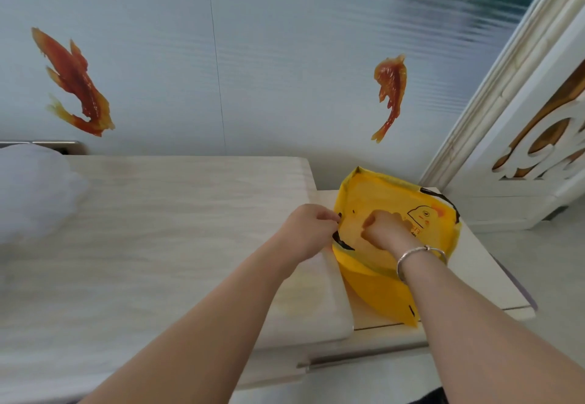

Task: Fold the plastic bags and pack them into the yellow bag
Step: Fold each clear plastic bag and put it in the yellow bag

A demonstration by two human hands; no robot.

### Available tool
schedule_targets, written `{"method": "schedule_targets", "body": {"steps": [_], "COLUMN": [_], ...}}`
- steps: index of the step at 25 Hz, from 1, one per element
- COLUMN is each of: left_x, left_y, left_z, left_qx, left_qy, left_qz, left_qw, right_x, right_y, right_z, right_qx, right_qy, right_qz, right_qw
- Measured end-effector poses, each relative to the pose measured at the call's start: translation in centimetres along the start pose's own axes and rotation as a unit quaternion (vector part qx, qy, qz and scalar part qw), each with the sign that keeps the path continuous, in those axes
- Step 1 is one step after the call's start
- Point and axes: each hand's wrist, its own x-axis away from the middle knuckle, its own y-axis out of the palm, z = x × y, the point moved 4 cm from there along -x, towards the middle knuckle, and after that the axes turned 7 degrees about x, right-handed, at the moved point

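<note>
One yellow plastic bag with a duck print lies open on the lower pale cabinet top. The left hand pinches its black handle at the mouth; the right hand, fingers curled, is inside. Two orange fish stickers decorate the wall.

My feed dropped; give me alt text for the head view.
The left hand pinches the yellow bag open at its rim while the right hand reaches inside, on a pale table below fish wall stickers.
</note>
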Motion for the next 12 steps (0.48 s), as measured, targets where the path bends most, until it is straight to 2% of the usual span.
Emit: {"method": "schedule_targets", "body": {"steps": [3,7,9,12], "left_x": [1.2,4.0,5.7,8.4], "left_y": [-1.3,-4.9,-7.3,-12.0], "left_z": [0.5,0.1,-0.6,-2.0], "left_qx": [0.007,0.012,0.008,-0.021], "left_qy": [0.011,0.022,0.018,0.004], "left_qz": [0.043,0.098,0.126,0.179], "left_qw": [0.999,0.995,0.992,0.984], "right_x": [2.7,9.2,12.3,15.6], "right_y": [-3.9,-7.7,-8.2,-7.4], "right_z": [-0.9,-3.8,-6.2,-10.6], "right_qx": [-0.027,-0.046,-0.091,-0.137], "right_qy": [-0.047,-0.137,-0.199,-0.291], "right_qz": [0.074,0.182,0.184,0.137], "right_qw": [0.996,0.973,0.958,0.937]}}
